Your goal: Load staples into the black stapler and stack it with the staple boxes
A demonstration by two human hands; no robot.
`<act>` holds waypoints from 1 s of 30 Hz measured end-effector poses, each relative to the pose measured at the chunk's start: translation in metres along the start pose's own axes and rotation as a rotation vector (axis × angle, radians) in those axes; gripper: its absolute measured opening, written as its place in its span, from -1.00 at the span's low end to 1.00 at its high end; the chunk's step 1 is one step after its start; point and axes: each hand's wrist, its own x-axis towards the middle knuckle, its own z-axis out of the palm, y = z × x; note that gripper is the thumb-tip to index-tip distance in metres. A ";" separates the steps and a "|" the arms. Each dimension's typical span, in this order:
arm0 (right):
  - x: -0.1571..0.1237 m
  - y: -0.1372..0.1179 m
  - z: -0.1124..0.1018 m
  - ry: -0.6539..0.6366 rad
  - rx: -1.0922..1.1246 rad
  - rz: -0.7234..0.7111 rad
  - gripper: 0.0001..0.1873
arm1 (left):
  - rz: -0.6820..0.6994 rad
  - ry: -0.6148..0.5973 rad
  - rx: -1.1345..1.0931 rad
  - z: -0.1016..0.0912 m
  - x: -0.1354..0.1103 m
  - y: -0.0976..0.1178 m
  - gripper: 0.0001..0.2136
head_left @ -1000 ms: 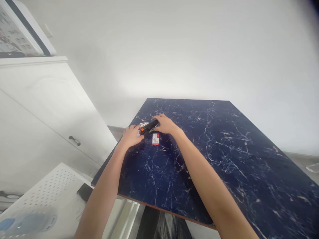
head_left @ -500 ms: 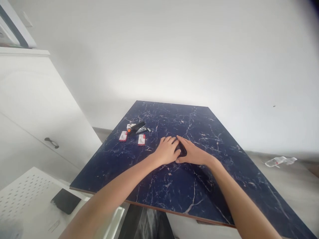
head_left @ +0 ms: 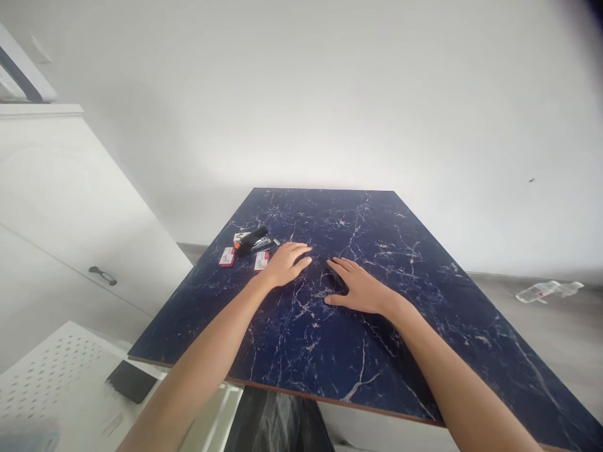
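Observation:
My left hand (head_left: 285, 265) is over the table's left-middle part, fingers stretched forward and thumb apart, holding nothing. Just beyond its wrist lie a black stapler (head_left: 254, 241) with an orange spot and two small red-and-white boxes, the left box (head_left: 227, 257) and the right box (head_left: 261, 260). Another white box (head_left: 240, 236) is partly hidden behind the stapler. My right hand (head_left: 360, 287) rests near the middle of the table, its fingers and thumb spread. A dark patch shows under its palm; I cannot tell whether it is shadow or an object.
The table (head_left: 311, 351) has a dark blue marbled top and stands against a white wall. A white cabinet (head_left: 61, 207) is on the left. A white perforated surface with a dark flat item (head_left: 132, 380) lies below left. A clear plastic bottle (head_left: 539, 291) is on the floor at right.
My hands were together around a dark spot mid-table. The left hand has moved away left, towards the boxes and stapler; the right has stayed nearly in place, its thumb now apart.

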 end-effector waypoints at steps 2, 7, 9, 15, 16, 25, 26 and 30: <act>0.000 -0.002 0.000 0.010 0.011 -0.004 0.26 | 0.032 -0.058 0.009 0.003 -0.003 0.011 -0.44; -0.001 -0.004 0.001 0.022 0.027 -0.019 0.30 | 0.064 -0.231 0.034 0.032 -0.010 0.046 -0.22; -0.002 -0.004 0.001 0.010 0.033 -0.008 0.30 | 0.046 -0.275 0.038 0.038 -0.011 0.050 -0.19; -0.006 -0.005 -0.005 -0.082 0.058 0.008 0.37 | 0.039 -0.332 0.034 0.035 -0.012 0.047 -0.18; -0.006 -0.006 -0.007 -0.098 0.059 0.012 0.37 | 0.039 -0.337 0.035 0.035 -0.012 0.047 -0.18; -0.006 -0.007 -0.012 -0.143 0.058 0.033 0.38 | 0.049 -0.343 0.048 0.039 -0.013 0.044 -0.20; -0.006 -0.007 -0.011 -0.141 0.058 0.031 0.37 | 0.050 -0.345 0.052 0.039 -0.013 0.043 -0.20; -0.004 -0.005 -0.009 -0.115 0.065 0.026 0.34 | 0.058 -0.357 0.074 0.041 -0.012 0.043 -0.21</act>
